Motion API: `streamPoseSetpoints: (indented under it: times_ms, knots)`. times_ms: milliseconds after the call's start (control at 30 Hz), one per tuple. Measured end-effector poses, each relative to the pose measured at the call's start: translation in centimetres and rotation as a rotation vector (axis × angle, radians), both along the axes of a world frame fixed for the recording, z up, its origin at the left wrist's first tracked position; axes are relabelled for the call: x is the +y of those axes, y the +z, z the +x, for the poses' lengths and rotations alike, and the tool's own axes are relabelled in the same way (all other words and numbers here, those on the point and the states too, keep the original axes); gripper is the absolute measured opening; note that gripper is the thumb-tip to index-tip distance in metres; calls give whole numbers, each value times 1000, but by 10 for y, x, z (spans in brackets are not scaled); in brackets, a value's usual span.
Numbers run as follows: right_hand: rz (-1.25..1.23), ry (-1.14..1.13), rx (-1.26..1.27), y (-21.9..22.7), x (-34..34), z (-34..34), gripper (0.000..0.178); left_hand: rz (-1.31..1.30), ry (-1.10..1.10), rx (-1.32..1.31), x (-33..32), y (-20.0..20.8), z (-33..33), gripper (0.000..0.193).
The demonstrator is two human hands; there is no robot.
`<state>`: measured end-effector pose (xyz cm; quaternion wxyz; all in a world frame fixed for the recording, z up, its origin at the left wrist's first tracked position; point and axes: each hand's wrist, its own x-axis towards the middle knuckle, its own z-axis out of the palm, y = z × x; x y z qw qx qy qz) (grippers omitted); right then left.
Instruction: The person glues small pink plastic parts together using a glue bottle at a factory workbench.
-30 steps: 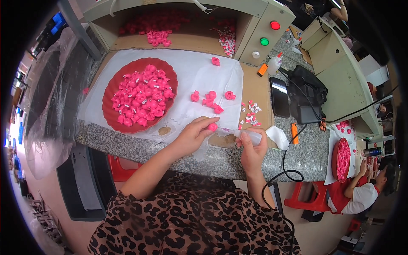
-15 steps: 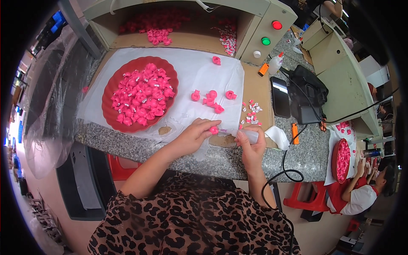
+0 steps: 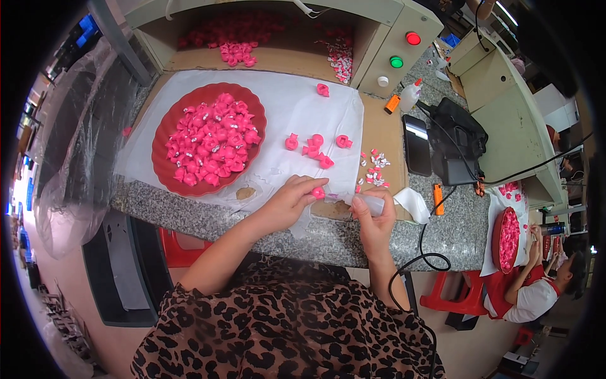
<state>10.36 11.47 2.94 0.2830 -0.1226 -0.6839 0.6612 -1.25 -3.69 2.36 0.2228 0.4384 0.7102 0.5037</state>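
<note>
- Left hand: rests at the near edge of the worktop; its fingers are pinched together on one small pink piece, held just above the edge of the white sheet.
- Right hand: fingers wrapped round a small clear bottle, with the nozzle end pointed left at the pink piece. The tip appears to touch it or sit just beside it; contact cannot be confirmed.
- Step in hand, as judged: applying something from the bottle to the held piece.
- Doing it well calls for a steady left pinch, wrist braced on the worktop, and the nozzle kept on one spot.
- A light squeeze should suffice; a heavy one risks a spill onto the fingers or sheet.
- Supply: a red dish heaped with pink pieces stands to the left on the sheet, well apart from both hands.
- Five loose pieces lie on the sheet beyond the hands, one of them farther back near the box.
- Small white bits are scattered just right of the sheet, near the right hand.
- A white tissue lies just right of the right hand.
- Another person works at a separate dish lower right, clear of this station.
</note>
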Motion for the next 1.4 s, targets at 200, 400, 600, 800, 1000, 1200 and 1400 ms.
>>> streamPoseSetpoints:
  times_ms: [200,400,600,800,1000,1200,1400]
  knots:
    - [72,-30,-15,0,-3,3,16,12,39,-3,0,0,2,33]
    - [158,-50,-3,-7,-3,4,17,30,85,-44,0,2,4,31]
    - [138,-65,15,-5,-7,3,17,41,104,-72,1,0,4,31]
    - [107,-64,22,-5,-10,3,16,69,141,-163,2,-4,6,29]
    - [-48,-37,6,5,-17,4,18,114,184,-219,3,-11,6,22]
    - [45,-56,17,-5,-16,4,18,179,253,-172,6,-15,9,19]
    - [40,-65,11,-5,-19,5,18,187,295,-83,7,-18,11,20]
